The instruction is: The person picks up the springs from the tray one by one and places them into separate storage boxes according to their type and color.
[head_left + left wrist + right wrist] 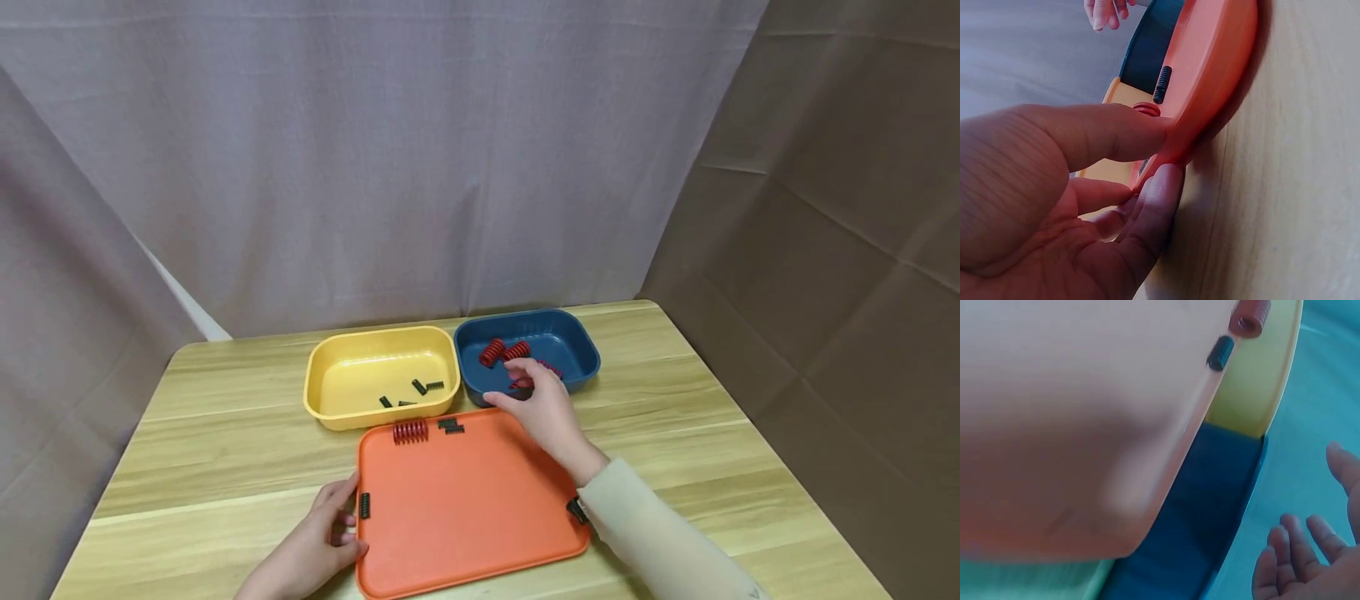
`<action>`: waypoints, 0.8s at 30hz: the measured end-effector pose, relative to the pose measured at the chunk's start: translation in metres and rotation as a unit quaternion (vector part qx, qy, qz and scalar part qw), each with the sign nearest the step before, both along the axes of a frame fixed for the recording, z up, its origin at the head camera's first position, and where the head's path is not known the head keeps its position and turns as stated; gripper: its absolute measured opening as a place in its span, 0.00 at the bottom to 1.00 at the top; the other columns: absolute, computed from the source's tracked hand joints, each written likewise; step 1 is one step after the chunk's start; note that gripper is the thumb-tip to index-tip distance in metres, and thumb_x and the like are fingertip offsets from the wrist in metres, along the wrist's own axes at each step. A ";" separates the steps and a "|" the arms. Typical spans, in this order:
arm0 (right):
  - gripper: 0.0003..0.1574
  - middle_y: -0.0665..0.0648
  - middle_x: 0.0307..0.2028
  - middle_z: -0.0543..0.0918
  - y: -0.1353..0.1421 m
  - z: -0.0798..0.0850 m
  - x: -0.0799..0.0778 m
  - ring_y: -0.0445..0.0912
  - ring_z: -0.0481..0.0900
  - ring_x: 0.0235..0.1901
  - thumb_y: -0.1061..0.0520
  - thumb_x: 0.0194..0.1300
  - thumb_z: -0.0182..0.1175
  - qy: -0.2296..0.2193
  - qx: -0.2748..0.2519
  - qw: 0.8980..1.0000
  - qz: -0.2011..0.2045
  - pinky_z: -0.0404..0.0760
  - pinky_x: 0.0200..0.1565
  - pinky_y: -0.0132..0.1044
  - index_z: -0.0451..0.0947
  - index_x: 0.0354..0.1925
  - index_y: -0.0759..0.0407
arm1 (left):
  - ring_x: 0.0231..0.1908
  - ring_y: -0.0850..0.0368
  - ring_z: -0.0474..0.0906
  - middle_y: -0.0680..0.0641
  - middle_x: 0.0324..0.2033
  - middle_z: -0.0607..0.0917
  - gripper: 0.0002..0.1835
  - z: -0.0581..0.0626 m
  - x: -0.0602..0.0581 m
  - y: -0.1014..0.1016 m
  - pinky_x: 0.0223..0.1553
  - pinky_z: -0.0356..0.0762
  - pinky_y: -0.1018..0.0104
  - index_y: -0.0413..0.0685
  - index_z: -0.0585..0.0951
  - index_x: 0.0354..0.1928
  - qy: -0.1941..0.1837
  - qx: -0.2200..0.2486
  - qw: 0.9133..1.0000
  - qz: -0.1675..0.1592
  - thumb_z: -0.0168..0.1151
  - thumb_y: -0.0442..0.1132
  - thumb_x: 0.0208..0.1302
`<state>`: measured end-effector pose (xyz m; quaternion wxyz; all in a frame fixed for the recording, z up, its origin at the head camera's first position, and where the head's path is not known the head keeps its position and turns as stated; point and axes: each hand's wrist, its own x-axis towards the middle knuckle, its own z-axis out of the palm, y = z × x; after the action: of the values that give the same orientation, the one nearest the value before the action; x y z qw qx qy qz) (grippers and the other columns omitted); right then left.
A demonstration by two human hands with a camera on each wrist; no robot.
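My left hand (315, 537) grips the left rim of the orange tray (472, 508). Its thumb and fingers pinch the rim in the left wrist view. Over the near side of the blue bin (573, 385), my right hand (542, 408) hovers with thumb and fingers apart, holding nothing. Several red springs (492, 352) lie in that bin, some partly behind the hand. Along the tray's far edge sit a red spring (410, 432) and small dark springs (453, 428). Another dark spring (364, 505) lies by the left rim. Something black (577, 510) at the right rim is partly covered by the sleeve.
A yellow bin (337, 417) with several small dark springs (419, 387) stands left of the blue bin, touching it. Both bins are beyond the tray on the wooden table (225, 450). Grey curtain (337, 167) hangs behind the table, brown cloth (817, 250) at the right.
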<state>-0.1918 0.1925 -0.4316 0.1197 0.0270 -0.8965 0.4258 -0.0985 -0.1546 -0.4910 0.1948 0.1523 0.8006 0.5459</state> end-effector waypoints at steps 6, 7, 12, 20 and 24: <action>0.33 0.46 0.45 0.81 -0.007 -0.004 0.010 0.48 0.77 0.44 0.43 0.47 0.76 -0.016 -0.030 0.998 0.051 0.79 0.48 0.47 0.78 0.52 0.46 | 0.43 0.53 0.70 0.38 0.63 0.58 0.49 0.000 0.000 0.001 0.40 0.79 0.70 0.33 0.50 0.73 0.004 0.001 1.000 -0.005 0.69 0.28 0.55; 0.33 0.47 0.45 0.81 -0.009 -0.004 0.011 0.50 0.78 0.45 0.44 0.47 0.76 -0.018 -0.035 0.997 0.059 0.78 0.49 0.48 0.78 0.52 0.46 | 0.43 0.53 0.70 0.38 0.62 0.59 0.49 0.000 0.000 0.001 0.39 0.79 0.70 0.33 0.51 0.73 0.008 0.000 1.000 -0.004 0.69 0.27 0.55; 0.31 0.49 0.47 0.80 -0.014 -0.004 0.015 0.55 0.76 0.46 0.46 0.47 0.76 -0.030 -0.050 0.994 0.092 0.76 0.50 0.54 0.79 0.51 0.46 | 0.42 0.55 0.70 0.38 0.60 0.60 0.48 -0.001 0.000 0.001 0.40 0.78 0.71 0.33 0.51 0.73 0.023 -0.002 1.000 -0.002 0.68 0.26 0.54; 0.32 0.44 0.49 0.80 -0.021 -0.010 0.015 0.51 0.76 0.46 0.42 0.50 0.74 -0.065 -0.029 0.989 0.133 0.77 0.48 0.46 0.78 0.52 0.45 | 0.44 0.53 0.70 0.38 0.60 0.60 0.49 -0.002 0.000 0.001 0.40 0.79 0.70 0.33 0.51 0.73 0.014 0.008 1.000 0.002 0.69 0.25 0.53; 0.34 0.50 0.51 0.80 -0.024 -0.013 0.014 0.50 0.76 0.45 0.42 0.51 0.73 -0.093 -0.009 0.984 0.150 0.77 0.47 0.43 0.78 0.56 0.49 | 0.44 0.53 0.70 0.38 0.62 0.59 0.49 -0.002 -0.001 0.001 0.40 0.79 0.70 0.34 0.50 0.73 0.009 0.010 1.000 -0.001 0.68 0.25 0.54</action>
<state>-0.1782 0.1689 -0.4447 -0.0290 0.1203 -0.8856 0.4477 -0.0991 -0.1540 -0.4929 0.1860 0.1599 0.7966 0.5525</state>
